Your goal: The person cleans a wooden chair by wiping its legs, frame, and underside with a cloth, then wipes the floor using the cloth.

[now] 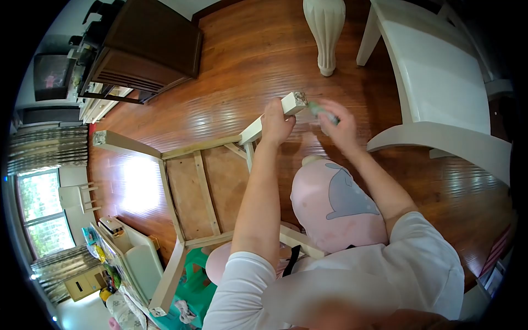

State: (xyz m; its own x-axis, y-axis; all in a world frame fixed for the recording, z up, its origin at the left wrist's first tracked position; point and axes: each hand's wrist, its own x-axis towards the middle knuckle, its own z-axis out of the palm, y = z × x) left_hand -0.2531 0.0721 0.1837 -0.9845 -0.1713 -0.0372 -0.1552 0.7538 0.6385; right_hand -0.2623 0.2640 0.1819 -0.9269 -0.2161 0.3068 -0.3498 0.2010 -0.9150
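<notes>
A white wooden chair lies tipped over, with its bare wood underside (pixel 190 170) facing me. My left hand (pixel 276 124) is wrapped round one chair leg (pixel 253 130), just below its end. That leg's end face (pixel 298 99) is mottled dark and rough. Beside it, my right hand (pixel 340 125) grips a small pale green tool (pixel 324 113), blurred, so its exact kind does not show. The tool's tip points at the leg's end; I cannot tell whether they touch. Another chair leg (pixel 125 144) reaches out to the left with a similar mottled end.
A white chair (pixel 440 77) stands at the right, near a carved white table leg (pixel 325 36). At upper left is a dark wooden cabinet (pixel 148 44). A green plastic stool (pixel 195 283) is below the tipped chair, and a cluttered table (pixel 144 269) stands lower left.
</notes>
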